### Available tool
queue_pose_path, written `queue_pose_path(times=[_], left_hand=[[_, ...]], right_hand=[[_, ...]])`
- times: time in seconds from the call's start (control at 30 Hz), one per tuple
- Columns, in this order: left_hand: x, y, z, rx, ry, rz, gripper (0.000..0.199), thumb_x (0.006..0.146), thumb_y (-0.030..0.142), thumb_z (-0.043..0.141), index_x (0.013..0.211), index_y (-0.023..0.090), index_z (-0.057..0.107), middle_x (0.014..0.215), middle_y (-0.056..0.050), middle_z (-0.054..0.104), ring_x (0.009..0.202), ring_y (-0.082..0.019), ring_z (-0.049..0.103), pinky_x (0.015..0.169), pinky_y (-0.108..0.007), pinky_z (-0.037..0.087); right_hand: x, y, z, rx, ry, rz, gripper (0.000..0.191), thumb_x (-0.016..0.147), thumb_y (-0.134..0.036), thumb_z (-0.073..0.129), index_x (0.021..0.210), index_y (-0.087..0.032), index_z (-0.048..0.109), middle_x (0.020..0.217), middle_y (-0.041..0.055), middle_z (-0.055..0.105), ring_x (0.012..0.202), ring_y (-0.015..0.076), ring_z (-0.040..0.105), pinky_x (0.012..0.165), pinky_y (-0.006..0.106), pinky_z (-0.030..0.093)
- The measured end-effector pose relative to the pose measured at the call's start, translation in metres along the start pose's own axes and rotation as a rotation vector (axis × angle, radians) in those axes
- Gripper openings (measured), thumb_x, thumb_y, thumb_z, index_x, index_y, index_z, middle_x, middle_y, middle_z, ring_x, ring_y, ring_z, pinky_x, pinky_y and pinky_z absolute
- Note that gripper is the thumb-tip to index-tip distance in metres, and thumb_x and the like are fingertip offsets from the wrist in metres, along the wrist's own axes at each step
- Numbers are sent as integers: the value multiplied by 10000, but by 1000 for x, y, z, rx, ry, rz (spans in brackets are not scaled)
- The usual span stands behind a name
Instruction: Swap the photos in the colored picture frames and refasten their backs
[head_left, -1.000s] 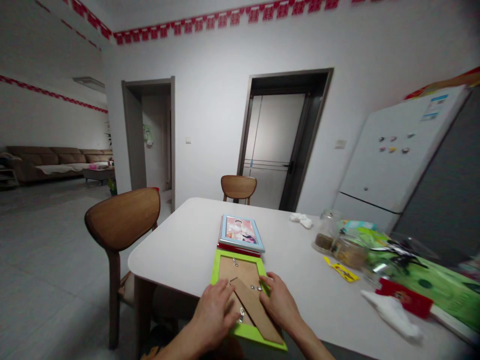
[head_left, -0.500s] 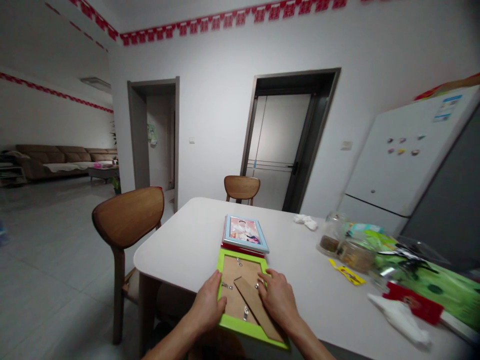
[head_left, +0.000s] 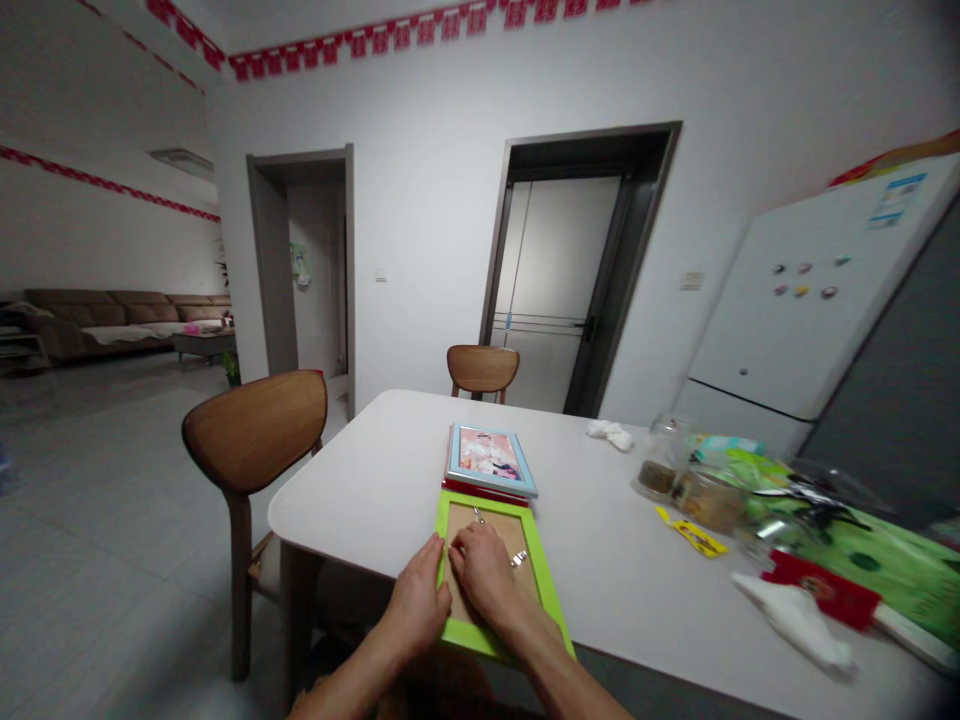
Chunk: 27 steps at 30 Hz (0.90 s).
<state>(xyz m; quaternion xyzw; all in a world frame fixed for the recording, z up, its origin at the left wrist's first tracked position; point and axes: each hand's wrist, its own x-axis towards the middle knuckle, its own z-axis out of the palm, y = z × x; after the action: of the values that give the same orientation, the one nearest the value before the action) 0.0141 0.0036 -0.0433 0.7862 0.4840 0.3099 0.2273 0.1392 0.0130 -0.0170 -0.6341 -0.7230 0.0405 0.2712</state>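
A lime-green picture frame [head_left: 541, 570] lies back side up at the table's near edge, its brown backing board showing. My left hand [head_left: 420, 595] grips its left rim, thumb on the inner side. Over the backing, my right hand [head_left: 484, 570] is closed, its bent fingertips at the left inner edge; whatever they pinch is hidden. A metal clip [head_left: 519, 559] shows at the right inner edge and another metal clip [head_left: 478, 515] at the top. My right hand and forearm cover the stand leg and bottom clip. Just beyond lies a light-blue picture frame [head_left: 491, 458], photo up, on something red.
On the white table [head_left: 360, 470], glass jars [head_left: 660, 460], a yellow packet [head_left: 697, 537], crumpled tissue [head_left: 795, 625], a red packet [head_left: 821, 588] and green plastic packaging [head_left: 885, 575] crowd the right side. Wooden chairs stand left [head_left: 259, 430] and behind [head_left: 484, 369].
My right hand has moved left from the frame's right rim across the backing to its left inner edge. My left hand stays on the left rim. The view has tilted slightly.
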Motion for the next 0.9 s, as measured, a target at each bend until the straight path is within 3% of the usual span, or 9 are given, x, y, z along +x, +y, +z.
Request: queue_pose_path(times=[0.17,0.33,0.4,0.7,0.8,0.9], left_hand=[[0,0,1,10,1,-14,599,631,87,420,1223,13,369,1276,-140,393,1173,-196,355,1009,-267,237],[-1,2,0,4,5,-22,610,630,90,423,1234,27,359,1286,-127,383,1180,-189,344,1009,-258,230],[-1,2,0,5,6,-21,618,627,86,420,1238,27,352,1289,-125,379,1182,-184,340,1010,-253,225],[-1,3,-1,28,0,-29,615,624,92,415,1233,27,361,1282,-123,390,1178,-189,347,1006,-244,228],[-1,5,-2,32,-10,-33,615,623,87,408,1233,21,359,1284,-126,385,1179,-192,346,1005,-250,233],[-1,6,-2,34,-13,-41,615,621,84,405,1230,18,363,1283,-128,386,1179,-195,347,1006,-255,235]], right_hand=[[-6,14,-25,94,-83,-54,221,715,-211,445,768,-155,652,827,74,625,810,166,541,761,264,376],[-34,34,-58,304,-407,-44,257,582,-135,512,779,-197,665,1179,68,474,1092,196,431,937,306,288],[-42,37,-58,352,-451,-14,280,553,-120,526,778,-204,670,1245,60,409,1151,203,375,965,317,256],[-43,39,-34,278,-219,-67,75,589,-252,593,601,-218,658,1069,35,542,1024,192,458,896,311,324],[-29,43,-32,230,-130,-48,166,672,-292,521,721,-205,654,997,46,578,959,173,497,862,286,351],[-2,48,-27,33,-26,63,282,758,-282,406,910,-187,623,927,59,609,894,155,522,817,257,363]])
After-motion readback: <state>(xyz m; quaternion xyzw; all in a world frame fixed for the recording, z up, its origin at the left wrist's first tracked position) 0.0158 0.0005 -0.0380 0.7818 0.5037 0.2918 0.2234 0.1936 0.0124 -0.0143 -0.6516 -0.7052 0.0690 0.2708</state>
